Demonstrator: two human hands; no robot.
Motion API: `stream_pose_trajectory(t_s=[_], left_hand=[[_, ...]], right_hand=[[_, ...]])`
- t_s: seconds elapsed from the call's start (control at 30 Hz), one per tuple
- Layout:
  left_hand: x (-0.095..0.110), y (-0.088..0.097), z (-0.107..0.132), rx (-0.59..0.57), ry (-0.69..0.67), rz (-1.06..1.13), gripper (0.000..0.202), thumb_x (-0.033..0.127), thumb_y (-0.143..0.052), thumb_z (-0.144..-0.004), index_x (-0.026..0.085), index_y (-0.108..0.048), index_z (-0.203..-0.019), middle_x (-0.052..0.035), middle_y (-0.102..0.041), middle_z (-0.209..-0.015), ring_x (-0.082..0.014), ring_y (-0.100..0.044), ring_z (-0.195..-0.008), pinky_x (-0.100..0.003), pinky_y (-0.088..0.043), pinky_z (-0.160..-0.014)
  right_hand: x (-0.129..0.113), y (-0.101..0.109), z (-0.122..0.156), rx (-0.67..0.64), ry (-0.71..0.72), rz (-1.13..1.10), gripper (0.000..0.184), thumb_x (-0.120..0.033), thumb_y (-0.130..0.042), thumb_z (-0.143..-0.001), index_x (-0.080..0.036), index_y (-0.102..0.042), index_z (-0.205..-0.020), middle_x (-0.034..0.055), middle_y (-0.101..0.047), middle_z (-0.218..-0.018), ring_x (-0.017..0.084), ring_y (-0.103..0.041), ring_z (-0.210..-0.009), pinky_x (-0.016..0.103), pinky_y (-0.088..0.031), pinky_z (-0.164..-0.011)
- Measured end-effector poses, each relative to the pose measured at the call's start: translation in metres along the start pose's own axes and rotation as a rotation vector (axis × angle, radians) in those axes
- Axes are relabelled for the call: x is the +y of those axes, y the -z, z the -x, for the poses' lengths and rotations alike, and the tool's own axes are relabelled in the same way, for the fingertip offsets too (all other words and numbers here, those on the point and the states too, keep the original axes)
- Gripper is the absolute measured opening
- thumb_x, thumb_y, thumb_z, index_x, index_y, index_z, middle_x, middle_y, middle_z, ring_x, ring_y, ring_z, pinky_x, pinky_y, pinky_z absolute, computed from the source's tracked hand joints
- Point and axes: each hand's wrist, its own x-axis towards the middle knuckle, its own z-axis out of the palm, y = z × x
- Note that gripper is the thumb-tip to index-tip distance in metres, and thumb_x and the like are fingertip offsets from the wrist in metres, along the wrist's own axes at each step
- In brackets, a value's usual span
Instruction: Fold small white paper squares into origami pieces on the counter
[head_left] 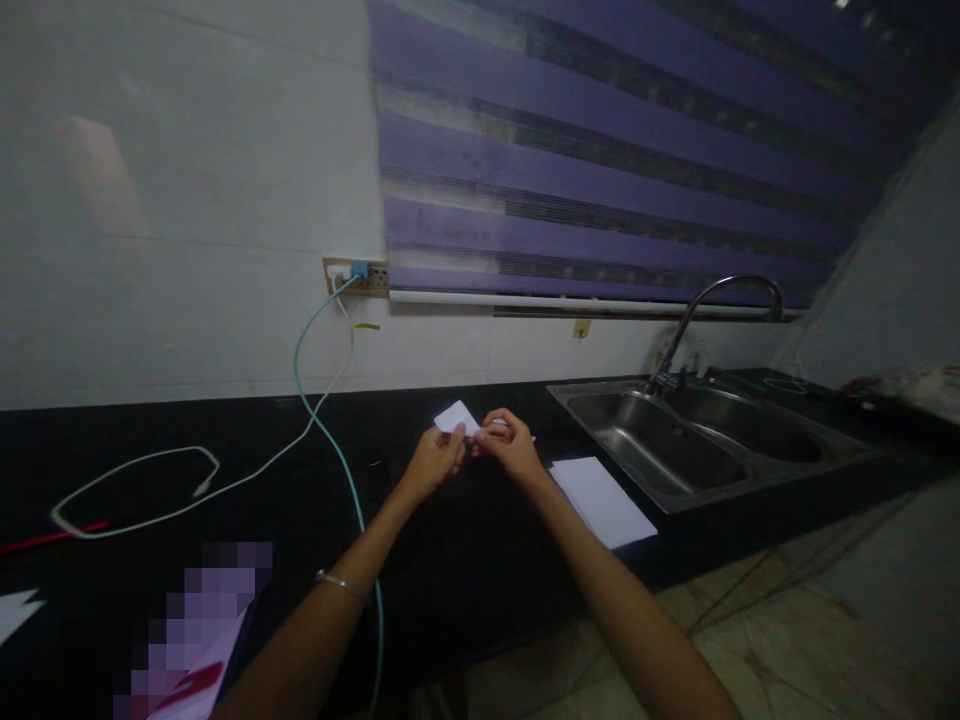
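A small piece of white paper (pixel 456 415) is held up above the black countertop (pixel 465 560), between my two hands. My left hand (pixel 436 462) pinches its lower left side, thumb on top. At its right edge, my right hand (pixel 511 448) is closed with thumb and fingertips pressed together on the paper. A bit of white also shows behind the right fingers; whether it belongs to the same piece I cannot tell. Just right of my right forearm, several white sheets (pixel 604 500) lie stacked on the counter.
A steel double sink (pixel 660 440) with a curved faucet (pixel 712 285) is at the right. A teal cable (pixel 337 450) and a white cable (pixel 262 465) run from the wall outlet (pixel 371 278) across the counter. A pixelated purple item (pixel 202 630) lies at lower left.
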Motion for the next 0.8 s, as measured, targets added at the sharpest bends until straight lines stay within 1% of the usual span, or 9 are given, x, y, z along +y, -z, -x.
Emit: stream_pose_trajectory(t_s=[0.17, 0.3, 0.5, 0.63, 0.8], left_hand=[[0.0001, 0.0003, -0.0005, -0.011, -0.040, 0.000, 0.056, 0.059, -0.040, -0.087, 0.017, -0.047, -0.050, 0.0023, -0.045, -0.041, -0.0084, -0.043, -0.037, -0.021, -0.034, -0.043], [-0.0013, -0.0001, -0.0001, -0.003, -0.031, 0.012, 0.057, 0.058, -0.040, -0.088, 0.017, -0.046, -0.049, 0.0026, -0.043, -0.040, -0.0081, -0.042, -0.036, -0.021, -0.033, -0.042], [-0.0037, -0.0013, -0.0015, 0.024, -0.020, 0.034, 0.056, 0.060, -0.043, -0.085, 0.017, -0.046, -0.048, 0.0028, -0.043, -0.039, -0.0078, -0.040, -0.034, -0.021, -0.031, -0.039], [-0.0010, -0.0014, -0.0017, 0.030, -0.022, 0.042, 0.057, 0.061, -0.044, -0.083, 0.017, -0.046, -0.048, 0.0029, -0.043, -0.037, -0.0080, -0.040, -0.033, -0.021, -0.031, -0.039], [0.0030, -0.0018, -0.0003, 0.059, -0.012, 0.057, 0.055, 0.062, -0.046, -0.082, 0.017, -0.048, -0.051, 0.0034, -0.043, -0.037, -0.0083, -0.040, -0.033, -0.021, -0.031, -0.039]], right_hand=[[-0.0002, -0.0001, -0.0005, 0.001, -0.018, -0.021, 0.035, -0.034, -0.078, -0.066, -0.021, -0.052, -0.085, -0.0016, -0.065, -0.065, 0.015, -0.065, -0.059, 0.028, -0.053, -0.061], [0.0004, -0.0005, -0.0009, 0.021, -0.023, -0.014, 0.034, -0.035, -0.078, -0.065, -0.020, -0.053, -0.084, -0.0016, -0.065, -0.065, 0.015, -0.064, -0.057, 0.028, -0.053, -0.059], [0.0055, 0.0009, -0.0025, 0.018, -0.021, -0.018, 0.033, -0.035, -0.077, -0.067, -0.019, -0.054, -0.084, -0.0010, -0.067, -0.065, 0.015, -0.065, -0.057, 0.029, -0.055, -0.060], [0.0053, 0.0003, -0.0027, 0.030, -0.028, -0.006, 0.033, -0.036, -0.077, -0.066, -0.019, -0.054, -0.081, -0.0003, -0.067, -0.065, 0.015, -0.065, -0.057, 0.029, -0.055, -0.059], [0.0043, -0.0002, -0.0029, 0.042, -0.023, 0.009, 0.030, -0.036, -0.076, -0.068, -0.018, -0.056, -0.081, 0.0005, -0.068, -0.064, 0.016, -0.066, -0.056, 0.029, -0.055, -0.058]])
